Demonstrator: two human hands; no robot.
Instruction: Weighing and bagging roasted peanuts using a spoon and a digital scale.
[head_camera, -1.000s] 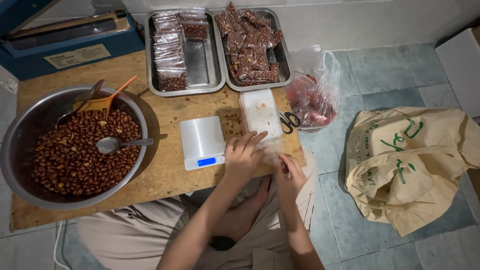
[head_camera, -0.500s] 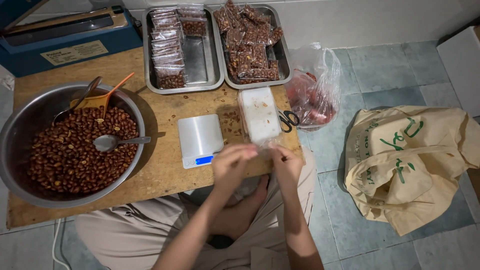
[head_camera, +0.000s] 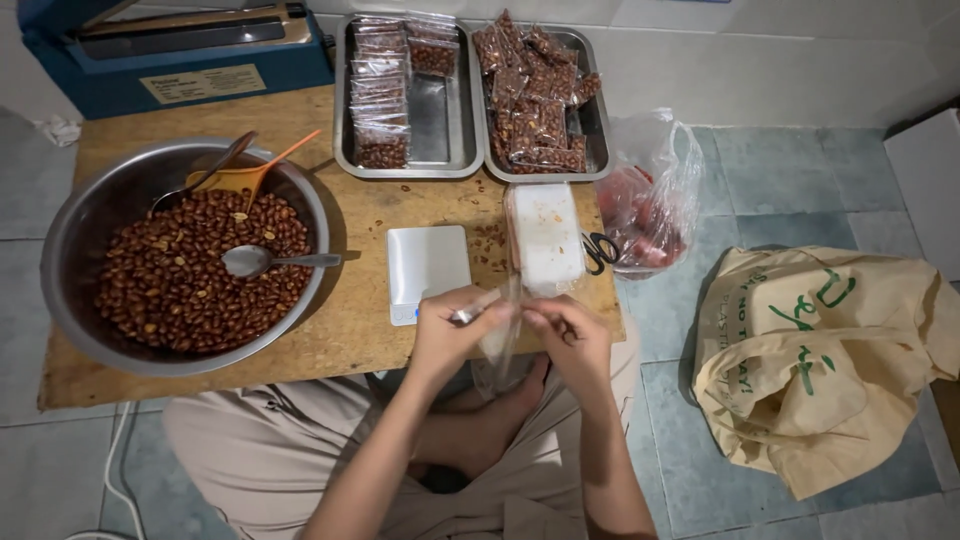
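Two hands, left hand (head_camera: 447, 335) and right hand (head_camera: 570, 335), pinch one clear plastic bag (head_camera: 497, 335) at lower centre, beside one scale (head_camera: 427, 262) and two trays (head_camera: 440, 110). Since the earlier frame both hands have drawn slightly nearer the table (head_camera: 340, 350) edge, each grip closed on the bag.

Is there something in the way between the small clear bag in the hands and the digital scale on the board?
Nothing visible. Both hands, left hand and right hand, hold the small clear bag at the board's near edge. The digital scale lies just behind it, its top bare.
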